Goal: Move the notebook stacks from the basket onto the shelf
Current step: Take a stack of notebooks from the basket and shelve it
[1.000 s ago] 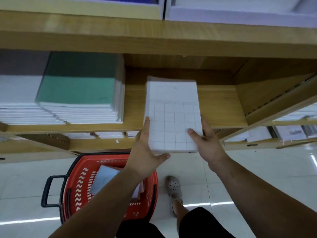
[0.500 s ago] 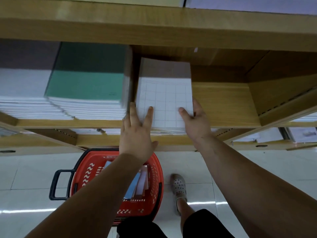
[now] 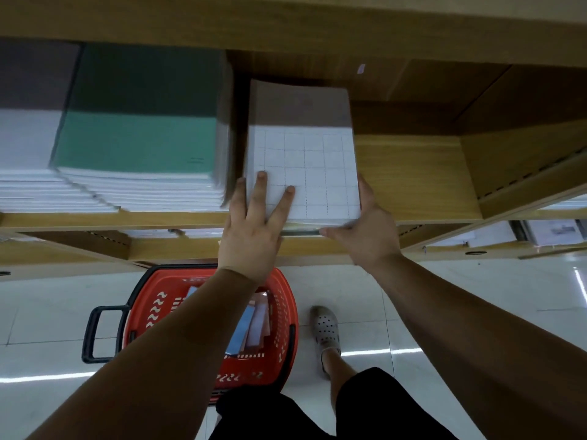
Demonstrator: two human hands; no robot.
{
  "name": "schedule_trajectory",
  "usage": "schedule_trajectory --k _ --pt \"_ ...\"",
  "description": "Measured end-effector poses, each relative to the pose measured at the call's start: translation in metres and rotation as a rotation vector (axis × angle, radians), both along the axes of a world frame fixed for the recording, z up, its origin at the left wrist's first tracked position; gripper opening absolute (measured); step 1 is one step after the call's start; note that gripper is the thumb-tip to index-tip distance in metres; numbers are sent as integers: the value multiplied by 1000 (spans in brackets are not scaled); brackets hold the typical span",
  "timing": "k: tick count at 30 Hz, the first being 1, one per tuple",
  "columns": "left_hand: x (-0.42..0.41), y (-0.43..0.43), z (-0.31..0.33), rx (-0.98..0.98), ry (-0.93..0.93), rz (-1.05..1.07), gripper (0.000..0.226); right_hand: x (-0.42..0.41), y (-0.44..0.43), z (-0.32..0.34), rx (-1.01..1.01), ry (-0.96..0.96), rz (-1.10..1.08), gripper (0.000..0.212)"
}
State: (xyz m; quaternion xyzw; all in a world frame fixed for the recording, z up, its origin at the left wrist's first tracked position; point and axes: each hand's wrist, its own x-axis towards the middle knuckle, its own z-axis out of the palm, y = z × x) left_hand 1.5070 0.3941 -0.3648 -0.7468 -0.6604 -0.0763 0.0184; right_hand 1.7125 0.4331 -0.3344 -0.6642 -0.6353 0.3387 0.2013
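Note:
A white notebook stack (image 3: pixel 311 160) with a grid-printed cover lies on the wooden shelf (image 3: pixel 409 179), just right of a green-covered stack (image 3: pixel 143 122). My left hand (image 3: pixel 254 230) rests flat on its near left corner, fingers spread on the cover. Around the stack's near right corner wraps my right hand (image 3: pixel 365 230), fingers under the front edge and thumb along the side. The red basket (image 3: pixel 152 312) stands on the floor below, partly hidden by my left arm, with blue and pink notebooks (image 3: pixel 251 328) inside.
A white stack (image 3: pixel 25 147) fills the shelf's far left. Bare shelf board lies to the right of the grid stack, up to a wooden side panel (image 3: pixel 514 160). Lower shelves hold more paper goods. My foot in a grey clog (image 3: pixel 325 331) is beside the basket.
The grid stack went from held at the shelf's front edge to lying on the shelf, pushed in and left beside the green stack. Both hands followed it.

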Motion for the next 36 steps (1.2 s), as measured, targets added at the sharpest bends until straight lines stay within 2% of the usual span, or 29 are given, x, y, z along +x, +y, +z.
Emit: schedule_trajectory --k 8,14,17,20,24,26,28,32,36 --pt "-14 30 1 69 178 -61 92 -17 42 -5 52 -55 14 101" --pt "-12 28 10 58 254 -105 92 -3 24 -17 15 114 6 106" --pt "-12 21 11 159 204 -140 86 -2 9 -23 38 138 -9 96" --pt "-13 -2 4 258 92 -201 68 -5 6 -32 127 87 5 90" --pt "-10 -41 -15 162 -14 -133 54 3 16 -55 203 -93 -9 91" --pt "-5 -49 -27 44 -29 -72 61 6 17 -69 283 -136 -25 86" --pt "1 -53 -41 -33 0 -33 76 7 16 -79 351 -110 -38 77" --pt "11 -59 -66 -57 8 23 95 10 14 -86 405 -41 -41 76" --pt "15 -60 -83 -34 -11 57 100 12 12 -88 413 36 -46 82"
